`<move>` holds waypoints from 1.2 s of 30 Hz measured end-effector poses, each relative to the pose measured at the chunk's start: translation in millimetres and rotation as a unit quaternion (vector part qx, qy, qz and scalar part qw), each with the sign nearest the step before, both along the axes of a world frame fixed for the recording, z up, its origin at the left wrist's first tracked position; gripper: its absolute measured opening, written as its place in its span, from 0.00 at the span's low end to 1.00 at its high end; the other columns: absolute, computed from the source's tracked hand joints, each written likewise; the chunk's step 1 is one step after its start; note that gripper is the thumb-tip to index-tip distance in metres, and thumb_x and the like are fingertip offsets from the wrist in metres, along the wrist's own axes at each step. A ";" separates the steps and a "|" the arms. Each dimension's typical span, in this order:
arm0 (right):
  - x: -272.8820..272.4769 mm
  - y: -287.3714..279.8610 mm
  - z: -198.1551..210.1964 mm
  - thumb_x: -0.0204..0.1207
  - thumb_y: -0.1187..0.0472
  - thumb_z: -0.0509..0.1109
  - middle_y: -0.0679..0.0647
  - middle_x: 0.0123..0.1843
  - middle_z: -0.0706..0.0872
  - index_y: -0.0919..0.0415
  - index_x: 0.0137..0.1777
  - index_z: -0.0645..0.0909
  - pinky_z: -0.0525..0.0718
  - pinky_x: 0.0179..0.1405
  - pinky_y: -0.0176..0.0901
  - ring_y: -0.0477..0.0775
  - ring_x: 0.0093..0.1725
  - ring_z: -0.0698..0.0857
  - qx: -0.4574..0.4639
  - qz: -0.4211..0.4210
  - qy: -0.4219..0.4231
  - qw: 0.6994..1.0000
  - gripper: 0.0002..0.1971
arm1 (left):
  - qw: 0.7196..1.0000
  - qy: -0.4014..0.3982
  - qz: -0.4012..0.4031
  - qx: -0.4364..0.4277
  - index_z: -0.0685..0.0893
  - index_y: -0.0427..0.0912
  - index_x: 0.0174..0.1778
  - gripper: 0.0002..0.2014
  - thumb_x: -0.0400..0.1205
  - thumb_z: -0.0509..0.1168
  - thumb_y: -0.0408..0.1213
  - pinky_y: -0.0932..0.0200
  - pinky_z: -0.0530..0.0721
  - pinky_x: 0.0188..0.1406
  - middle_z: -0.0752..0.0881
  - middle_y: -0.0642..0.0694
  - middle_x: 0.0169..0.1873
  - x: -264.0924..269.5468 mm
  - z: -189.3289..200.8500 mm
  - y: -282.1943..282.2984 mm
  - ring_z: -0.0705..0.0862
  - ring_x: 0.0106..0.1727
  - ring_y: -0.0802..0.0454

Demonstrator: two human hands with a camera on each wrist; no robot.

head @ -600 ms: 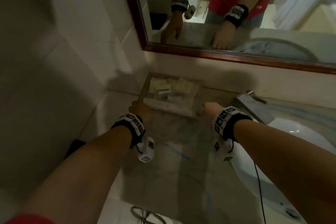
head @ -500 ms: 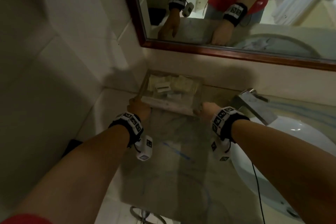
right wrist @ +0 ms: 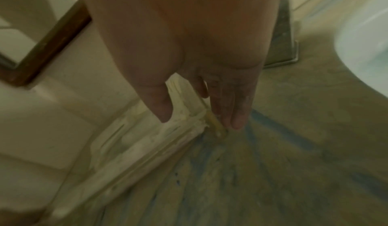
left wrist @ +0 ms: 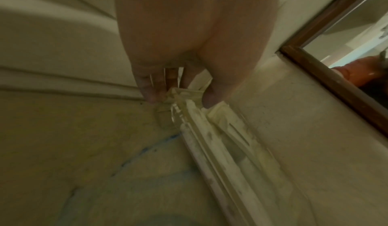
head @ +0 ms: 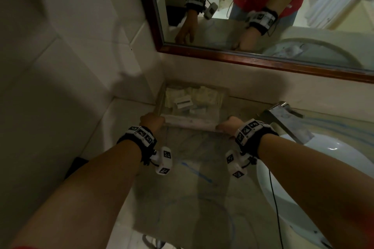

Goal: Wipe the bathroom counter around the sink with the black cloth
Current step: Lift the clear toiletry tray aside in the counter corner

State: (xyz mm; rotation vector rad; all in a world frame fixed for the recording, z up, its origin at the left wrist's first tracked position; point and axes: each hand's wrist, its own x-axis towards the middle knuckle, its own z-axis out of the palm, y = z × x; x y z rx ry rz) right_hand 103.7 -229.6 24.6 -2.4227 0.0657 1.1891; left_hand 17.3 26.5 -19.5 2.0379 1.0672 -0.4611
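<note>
A clear tray (head: pixel 188 123) with several white sachets stands in the counter's back left corner under the mirror. My left hand (head: pixel 152 122) grips its front left corner, thumb inside and fingers outside, as the left wrist view shows the left hand (left wrist: pixel 180 95) on the tray (left wrist: pixel 220 138). My right hand (head: pixel 228 125) pinches the front right corner, and the right wrist view shows the right hand (right wrist: pixel 201 121) with its thumb over the tray (right wrist: pixel 147 140) wall. A dark shape (head: pixel 78 164) at the counter's left edge may be the black cloth.
The marble counter (head: pixel 192 188) carries blue streaks. A white sink (head: pixel 334 157) and a metal faucet (head: pixel 287 119) lie to the right. The wood-framed mirror (head: pixel 263 16) hangs above, and a tiled wall (head: pixel 70 66) closes the left side.
Both hands stay on the tray's front corners and the tray has barely shifted. Only the head view has moved a little.
</note>
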 end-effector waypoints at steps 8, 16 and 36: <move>7.2 -9.7 -4.2 0.82 0.55 0.67 0.63 0.63 0.78 0.69 0.72 0.73 0.77 0.47 0.45 0.60 0.60 0.80 0.012 -0.043 0.004 0.999 0.23 | 0.992 -0.049 0.088 -0.074 0.76 0.30 0.72 0.44 0.59 0.62 0.50 0.44 0.82 0.63 0.80 0.30 0.66 -5.1 -31.9 -0.7 0.81 0.63 0.33; 10.1 -15.7 -6.9 0.81 0.56 0.67 0.63 0.59 0.78 0.67 0.69 0.72 0.84 0.62 0.60 0.66 0.62 0.82 0.063 -0.128 -0.003 0.990 0.21 | 0.984 -0.084 0.126 -0.096 0.73 0.28 0.68 0.20 0.82 0.64 0.33 0.58 0.76 0.33 0.81 0.36 0.49 -12.6 -8.5 -5.0 0.81 0.44 0.41; 1.3 -16.2 78.8 0.84 0.52 0.64 0.64 0.57 0.83 0.72 0.69 0.77 0.84 0.44 0.50 0.59 0.45 0.83 0.087 0.116 -0.028 0.989 0.24 | 0.943 -0.115 0.287 -0.119 0.80 0.33 0.38 0.11 0.82 0.69 0.36 0.53 0.81 0.38 0.81 0.38 0.34 -131.8 94.6 -67.4 0.81 0.33 0.43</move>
